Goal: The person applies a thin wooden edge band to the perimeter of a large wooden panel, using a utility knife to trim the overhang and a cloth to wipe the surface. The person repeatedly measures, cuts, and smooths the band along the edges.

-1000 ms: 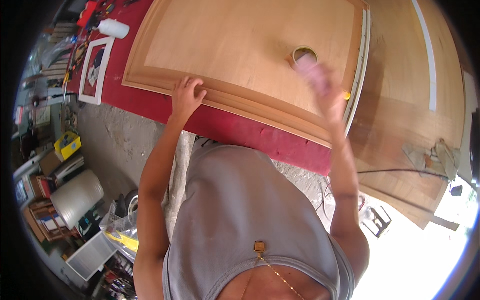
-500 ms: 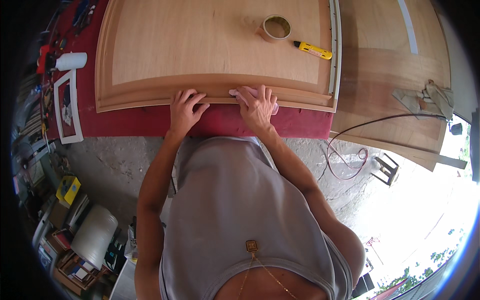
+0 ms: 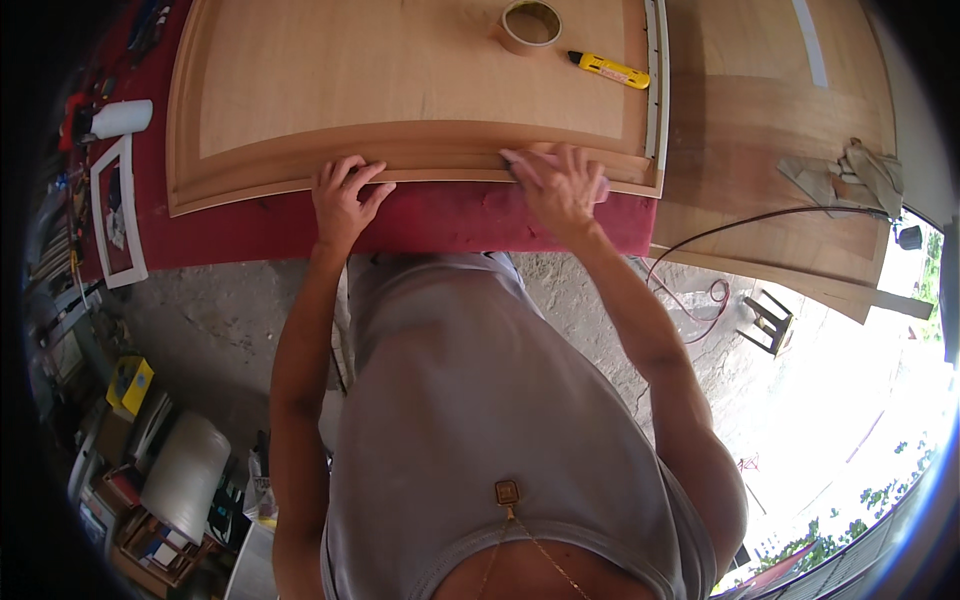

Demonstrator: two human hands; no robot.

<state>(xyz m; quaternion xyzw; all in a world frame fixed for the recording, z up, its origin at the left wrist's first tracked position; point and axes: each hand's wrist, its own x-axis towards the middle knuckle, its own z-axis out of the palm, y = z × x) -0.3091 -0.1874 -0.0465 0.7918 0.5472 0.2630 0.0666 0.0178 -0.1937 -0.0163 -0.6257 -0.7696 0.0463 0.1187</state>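
Note:
A wooden panel point(image 3: 400, 80) with a raised border lies flat on a red-covered bench point(image 3: 430, 220). My left hand point(image 3: 343, 203) rests on the near border of the panel, thumb and fingers apart, holding nothing. Farther right along the same border, my right hand point(image 3: 560, 195) presses a pink cloth point(image 3: 601, 187) against the wood. Most of that cloth is hidden under my fingers. A roll of tape point(image 3: 506, 36) and a yellow cutter knife point(image 3: 612, 70) with a black end lie on the panel, beyond my right hand.
A white frame point(image 3: 98, 200) and a white bottle point(image 3: 122, 119) are at the bench's left. On the right, a wooden board point(image 3: 770, 120) carries a crumpled grey cloth point(image 3: 870, 175) and a dark hose point(image 3: 770, 213). A small stool point(image 3: 768, 322) stands on the floor.
My right hand has slid to the right along the near border with the pink cloth. My left hand stays on the border. The whole view has shifted slightly.

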